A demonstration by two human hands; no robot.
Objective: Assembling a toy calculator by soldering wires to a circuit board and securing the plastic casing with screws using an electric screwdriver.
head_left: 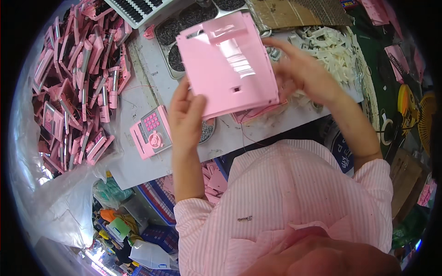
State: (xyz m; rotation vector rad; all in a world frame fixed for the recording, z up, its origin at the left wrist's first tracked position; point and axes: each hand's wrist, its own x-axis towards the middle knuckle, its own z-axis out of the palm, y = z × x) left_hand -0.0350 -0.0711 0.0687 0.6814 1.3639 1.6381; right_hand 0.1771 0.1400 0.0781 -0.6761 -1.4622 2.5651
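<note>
A flat, glossy pink plastic panel is held up over the table. It has a small square hole near its lower edge and a raised strip at the top. My left hand grips its lower left corner, thumb on the front face. At the right edge, my right hand has its fingers spread along the side, some of them hidden or blurred. Just left of my left hand, a pink device with a keypad lies on the white table. More pink pieces show under the panel.
A large heap of pink devices fills the left. At the back stand a metal tray of dark small parts, a white tray and cardboard. White plastic parts are piled right. Below the table edge, a bin holds pink pieces.
</note>
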